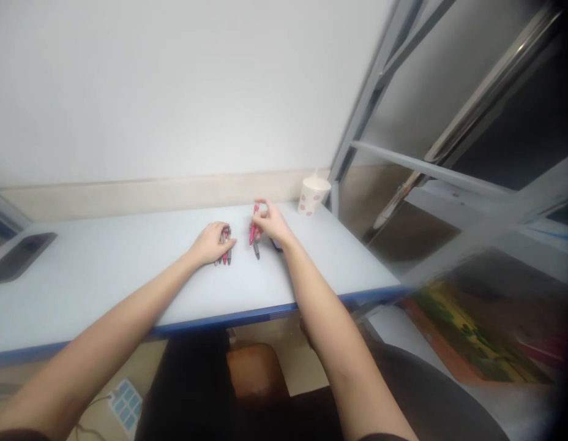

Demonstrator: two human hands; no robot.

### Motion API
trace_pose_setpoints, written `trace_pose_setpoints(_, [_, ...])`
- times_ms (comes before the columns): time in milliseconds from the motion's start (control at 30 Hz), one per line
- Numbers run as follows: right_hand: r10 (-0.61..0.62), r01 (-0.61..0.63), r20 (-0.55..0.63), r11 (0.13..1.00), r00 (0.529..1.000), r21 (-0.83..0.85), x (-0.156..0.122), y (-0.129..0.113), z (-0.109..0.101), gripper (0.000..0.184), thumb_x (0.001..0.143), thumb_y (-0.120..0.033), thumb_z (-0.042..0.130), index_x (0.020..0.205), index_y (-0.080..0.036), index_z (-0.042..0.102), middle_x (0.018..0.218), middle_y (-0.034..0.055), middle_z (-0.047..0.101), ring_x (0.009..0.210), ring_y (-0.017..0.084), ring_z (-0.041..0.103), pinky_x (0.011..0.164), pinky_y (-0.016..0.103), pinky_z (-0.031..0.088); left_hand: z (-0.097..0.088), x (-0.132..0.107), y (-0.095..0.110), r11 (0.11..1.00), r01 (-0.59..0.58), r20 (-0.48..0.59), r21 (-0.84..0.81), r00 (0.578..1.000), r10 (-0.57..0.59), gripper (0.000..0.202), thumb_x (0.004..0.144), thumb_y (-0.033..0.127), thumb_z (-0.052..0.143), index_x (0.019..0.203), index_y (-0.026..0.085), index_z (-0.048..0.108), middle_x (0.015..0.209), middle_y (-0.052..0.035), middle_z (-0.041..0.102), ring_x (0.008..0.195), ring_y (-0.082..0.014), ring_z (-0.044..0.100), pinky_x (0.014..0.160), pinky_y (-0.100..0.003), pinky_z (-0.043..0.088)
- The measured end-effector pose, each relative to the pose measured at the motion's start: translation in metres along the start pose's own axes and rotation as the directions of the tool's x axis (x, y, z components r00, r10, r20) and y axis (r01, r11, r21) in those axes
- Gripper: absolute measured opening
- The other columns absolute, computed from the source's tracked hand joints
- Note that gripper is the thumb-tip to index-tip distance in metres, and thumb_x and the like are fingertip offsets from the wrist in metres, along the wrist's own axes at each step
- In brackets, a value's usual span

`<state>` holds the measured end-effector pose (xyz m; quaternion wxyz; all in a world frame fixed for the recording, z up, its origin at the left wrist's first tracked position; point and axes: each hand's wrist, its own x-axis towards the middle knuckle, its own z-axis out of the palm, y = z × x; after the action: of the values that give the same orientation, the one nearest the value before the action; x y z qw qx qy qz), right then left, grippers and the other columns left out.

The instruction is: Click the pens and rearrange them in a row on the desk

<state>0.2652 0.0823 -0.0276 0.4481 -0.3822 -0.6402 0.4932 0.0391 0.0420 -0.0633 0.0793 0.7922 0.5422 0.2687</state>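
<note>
Red pen (253, 233) pinched, tilted, between thumb and fingers of right hand (267, 223), forearm angled inward. Left hand (213, 244) palm-down, fingers curled around grouped pens (224, 258).

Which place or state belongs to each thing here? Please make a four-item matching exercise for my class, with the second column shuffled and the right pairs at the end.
Column one
1. Left hand
2. Right hand
3. Spotted cup
4. Power strip

Column two
A. Below the table
B. Holding a pink pen
C. At the table's far right corner
D. Over a group of pens

Pairs: 1-D, 2-B, 3-C, 4-A
</note>
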Motion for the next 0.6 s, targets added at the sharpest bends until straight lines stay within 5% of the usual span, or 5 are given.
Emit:
trace_pose_setpoints(333, [-0.027,0.027,-0.003,0.998,1.000,0.052,0.0030,0.0029,-0.0050,0.062,0.072,-0.020,0.059,0.133,-0.022,0.047,0.067,-0.0099,0.064,0.044,0.012,0.059,0.044,0.024,0.051,0.0084,0.0022,-0.0065,1.000,-0.031,-0.011,-0.004,0.999,0.031,0.048,0.093,0.047,0.060,0.129,0.014,0.064,0.131,-0.0198,0.068,0.128,-0.0381,0.061,0.116,-0.054,0.046])
trace_pose_setpoints(600, [0.074,-0.076,0.154,0.997,0.985,0.004,-0.0039,-0.0009,-0.0042,0.057,0.078,-0.008,0.057,0.133,-0.019,0.045,0.065,-0.0093,0.065,0.045,0.013,0.063,0.050,0.025,0.056,0.0014,0.0027,0.0025,1.000,-0.005,0.015,0.010,1.000,0.005,0.051,0.094,0.047,0.062,0.134,0.015,0.062,0.145,-0.0198,0.063,0.141,-0.0370,0.054,0.122,-0.050,0.041])
